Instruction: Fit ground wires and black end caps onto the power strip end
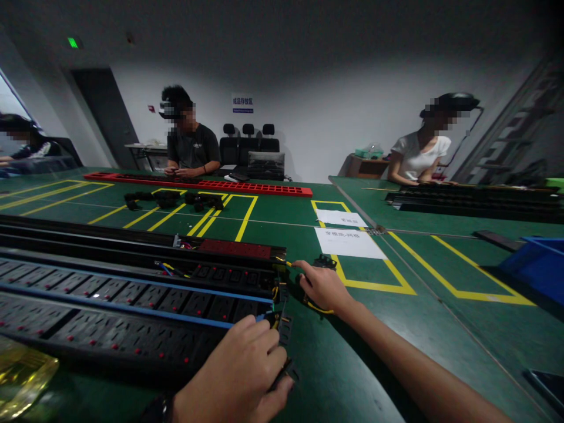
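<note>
Long black power strips [145, 335] lie side by side on the green table, their ends toward my hands. My left hand [238, 370] is curled at the end of the nearest strip. Between its thumb and fingers shows a small black plastic piece [287, 371], partly hidden. Beyond it, my right hand [325, 285] reaches to the end of a farther strip, its index fingertip at a short yellow wire [286, 264]; the thumb is mostly hidden. A black plastic fitting [325, 262] lies just behind that hand, and another yellow wire [321, 309] shows below it.
Printed paper sheets [350, 244] lie beyond my right hand. A blue bin [535, 267] stands at right, a clear yellow package [24, 376] at near left. Black parts [171, 201] and a red slotted rail [207, 183] lie farther back. Other people work at the tables.
</note>
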Available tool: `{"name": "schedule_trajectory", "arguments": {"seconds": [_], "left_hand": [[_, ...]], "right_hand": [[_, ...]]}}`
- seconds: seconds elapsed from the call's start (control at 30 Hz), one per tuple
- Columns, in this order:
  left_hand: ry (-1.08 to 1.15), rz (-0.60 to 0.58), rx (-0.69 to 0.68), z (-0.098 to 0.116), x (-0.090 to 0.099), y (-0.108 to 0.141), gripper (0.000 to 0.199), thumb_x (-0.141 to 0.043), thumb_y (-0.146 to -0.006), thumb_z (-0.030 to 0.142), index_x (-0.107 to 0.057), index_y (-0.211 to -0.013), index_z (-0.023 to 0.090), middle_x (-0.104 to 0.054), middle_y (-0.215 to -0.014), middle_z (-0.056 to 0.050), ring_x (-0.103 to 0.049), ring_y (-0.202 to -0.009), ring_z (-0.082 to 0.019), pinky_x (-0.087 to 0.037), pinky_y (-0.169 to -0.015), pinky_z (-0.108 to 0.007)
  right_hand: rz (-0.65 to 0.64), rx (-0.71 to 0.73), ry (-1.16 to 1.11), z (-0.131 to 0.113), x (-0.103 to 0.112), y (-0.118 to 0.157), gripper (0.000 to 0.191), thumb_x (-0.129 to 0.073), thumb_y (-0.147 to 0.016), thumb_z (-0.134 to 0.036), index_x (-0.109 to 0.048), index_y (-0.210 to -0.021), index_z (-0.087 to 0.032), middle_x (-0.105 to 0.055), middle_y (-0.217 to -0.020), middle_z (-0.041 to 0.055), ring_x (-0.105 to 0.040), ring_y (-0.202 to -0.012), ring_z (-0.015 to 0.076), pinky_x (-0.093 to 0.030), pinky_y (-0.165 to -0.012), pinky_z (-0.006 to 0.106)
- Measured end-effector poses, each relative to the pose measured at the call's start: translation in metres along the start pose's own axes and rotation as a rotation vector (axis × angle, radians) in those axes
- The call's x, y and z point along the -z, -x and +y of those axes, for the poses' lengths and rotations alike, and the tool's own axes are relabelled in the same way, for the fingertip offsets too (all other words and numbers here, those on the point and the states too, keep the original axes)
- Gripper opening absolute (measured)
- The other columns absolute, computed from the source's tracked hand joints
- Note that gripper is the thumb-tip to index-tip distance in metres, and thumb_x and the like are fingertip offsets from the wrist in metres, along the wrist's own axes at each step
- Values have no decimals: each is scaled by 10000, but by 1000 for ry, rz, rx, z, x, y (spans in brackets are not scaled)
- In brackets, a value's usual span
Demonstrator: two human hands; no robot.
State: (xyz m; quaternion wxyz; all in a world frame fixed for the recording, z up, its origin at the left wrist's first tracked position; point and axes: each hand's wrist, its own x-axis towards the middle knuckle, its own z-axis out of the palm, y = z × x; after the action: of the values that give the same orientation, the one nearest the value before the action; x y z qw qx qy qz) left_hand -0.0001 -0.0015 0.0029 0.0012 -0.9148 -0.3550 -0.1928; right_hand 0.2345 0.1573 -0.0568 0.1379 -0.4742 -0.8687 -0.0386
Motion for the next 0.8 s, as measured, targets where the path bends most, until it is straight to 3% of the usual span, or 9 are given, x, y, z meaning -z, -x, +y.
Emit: {"name": "schedule_trajectory", "arguments": {"seconds": [0.8], "left_hand": [[-9,-54,23,1,1,0,188,-694,-939,345,-615,-828,215,-665,-864,-4,-565,-811,-205,-361,-754,-366]], "right_hand": [[-8,4,3,0,1,1,409,-420,-1031,-252,-598,-1395,-195,-793,-881,63,-715,-746,215,-364,-633,291]]}}
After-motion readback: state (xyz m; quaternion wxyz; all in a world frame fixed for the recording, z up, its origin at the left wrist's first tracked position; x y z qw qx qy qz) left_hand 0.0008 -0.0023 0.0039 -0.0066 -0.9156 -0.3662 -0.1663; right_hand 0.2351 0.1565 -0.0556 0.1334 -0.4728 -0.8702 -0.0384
